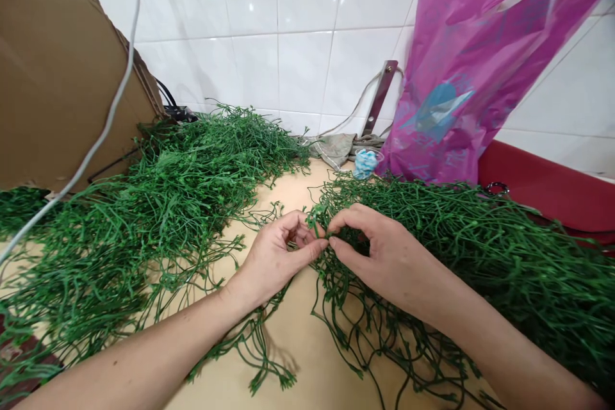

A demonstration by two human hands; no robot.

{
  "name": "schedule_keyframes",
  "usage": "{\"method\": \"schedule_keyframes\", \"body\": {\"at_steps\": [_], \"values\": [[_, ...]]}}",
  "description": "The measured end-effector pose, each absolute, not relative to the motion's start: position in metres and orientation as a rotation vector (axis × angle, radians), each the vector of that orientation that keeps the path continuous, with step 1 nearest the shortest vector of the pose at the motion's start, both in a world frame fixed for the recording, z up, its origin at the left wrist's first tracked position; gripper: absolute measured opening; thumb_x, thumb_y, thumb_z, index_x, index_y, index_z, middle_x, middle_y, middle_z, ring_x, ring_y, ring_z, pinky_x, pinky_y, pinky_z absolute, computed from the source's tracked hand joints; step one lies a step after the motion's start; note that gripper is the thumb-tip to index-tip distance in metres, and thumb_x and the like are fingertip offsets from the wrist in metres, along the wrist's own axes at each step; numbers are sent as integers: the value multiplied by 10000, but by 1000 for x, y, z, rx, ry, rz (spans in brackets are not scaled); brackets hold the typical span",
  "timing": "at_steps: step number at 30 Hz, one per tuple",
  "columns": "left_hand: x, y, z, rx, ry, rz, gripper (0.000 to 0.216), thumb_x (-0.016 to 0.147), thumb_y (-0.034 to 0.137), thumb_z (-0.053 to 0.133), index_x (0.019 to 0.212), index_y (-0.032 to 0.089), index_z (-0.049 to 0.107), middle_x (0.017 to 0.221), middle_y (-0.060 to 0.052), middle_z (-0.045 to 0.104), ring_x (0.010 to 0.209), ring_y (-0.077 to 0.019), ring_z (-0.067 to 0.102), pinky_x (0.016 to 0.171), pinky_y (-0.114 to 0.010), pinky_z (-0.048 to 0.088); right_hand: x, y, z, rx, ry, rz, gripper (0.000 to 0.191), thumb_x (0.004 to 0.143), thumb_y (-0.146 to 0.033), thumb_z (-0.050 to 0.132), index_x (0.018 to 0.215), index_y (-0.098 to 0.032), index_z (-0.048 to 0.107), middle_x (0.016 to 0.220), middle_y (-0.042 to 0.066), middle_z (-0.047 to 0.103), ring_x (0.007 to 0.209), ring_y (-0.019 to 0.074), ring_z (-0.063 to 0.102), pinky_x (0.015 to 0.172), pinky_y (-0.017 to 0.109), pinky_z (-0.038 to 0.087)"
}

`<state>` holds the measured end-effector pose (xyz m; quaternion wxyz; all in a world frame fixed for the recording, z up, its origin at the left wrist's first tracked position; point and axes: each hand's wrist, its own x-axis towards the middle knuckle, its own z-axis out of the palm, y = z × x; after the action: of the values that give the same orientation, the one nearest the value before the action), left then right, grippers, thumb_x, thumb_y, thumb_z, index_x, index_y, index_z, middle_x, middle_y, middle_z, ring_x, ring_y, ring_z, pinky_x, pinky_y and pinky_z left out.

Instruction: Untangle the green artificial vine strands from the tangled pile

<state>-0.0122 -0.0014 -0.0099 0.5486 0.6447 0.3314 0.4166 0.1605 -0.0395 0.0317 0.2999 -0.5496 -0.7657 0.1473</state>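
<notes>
My left hand (276, 253) and my right hand (384, 256) meet over the middle of the table (293, 192). Between the fingertips of both is a thin green stem (316, 225) that looks like plastic, with small branched tips. Thumb and forefinger of each hand pinch together there; the fingers partly hide the stem. Under and beyond my right hand spreads a thick pile of similar green stems (480, 224). A second large heap of stems (192, 173) lies left of my left hand. A few loose stems (259, 346) rest beneath my left forearm.
A brown cardboard box (62, 77) stands at the far left, with a white cable (115, 102) hanging before it. Against the tiled wall (302, 64) are a purple plastic bag (446, 90), a clear cup with blue-and-white pieces (366, 163) and a metal bracket (379, 99). A red item (542, 186) lies at right.
</notes>
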Motion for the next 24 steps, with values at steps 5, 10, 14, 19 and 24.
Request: {"method": "schedule_keyframes", "body": {"at_steps": [5, 10, 14, 19, 24], "values": [[-13, -3, -12, 1555, 782, 969, 148, 822, 270, 688, 815, 162, 586, 751, 14, 571, 713, -121, 521, 693, -240, 431, 154, -43, 29, -1439, -2147, 89, 145, 847, -111, 531, 740, -209, 527, 822, 34, 543, 833, 208, 478, 741, 342, 387], [-13, -3, -10, 1534, 750, 942, 148, 835, 280, 676, 845, 157, 593, 770, 6, 571, 718, -124, 506, 696, -246, 418, 151, -40, 29, -1423, -2051, 166, 187, 809, -99, 507, 672, -216, 460, 761, 13, 526, 775, 185, 480, 700, 316, 377], [-10, -2, -5, 1459, 744, 944, 219, 796, 333, 729, 818, 160, 596, 724, 19, 556, 675, -114, 482, 653, -237, 391, 155, -34, 29, -1394, -1852, 470, 144, 805, -144, 466, 689, -224, 498, 762, -1, 568, 748, 162, 533, 684, 281, 416], [-8, -2, -1, 1386, 701, 921, 319, 736, 420, 789, 786, 170, 596, 660, 38, 528, 622, -105, 442, 600, -234, 361, 166, -30, 31, -1362, -1916, 599, 150, 847, -184, 466, 739, -225, 561, 822, 10, 619, 798, 169, 572, 720, 281, 447], [-8, -2, -4, 1351, 685, 878, 315, 702, 355, 821, 783, 159, 588, 708, 27, 552, 657, -106, 479, 643, -236, 382, 171, -33, 31, -1219, -2235, 209, 172, 848, -85, 499, 748, -209, 565, 976, 66, 640, 937, 210, 579, 843, 353, 449]]}}
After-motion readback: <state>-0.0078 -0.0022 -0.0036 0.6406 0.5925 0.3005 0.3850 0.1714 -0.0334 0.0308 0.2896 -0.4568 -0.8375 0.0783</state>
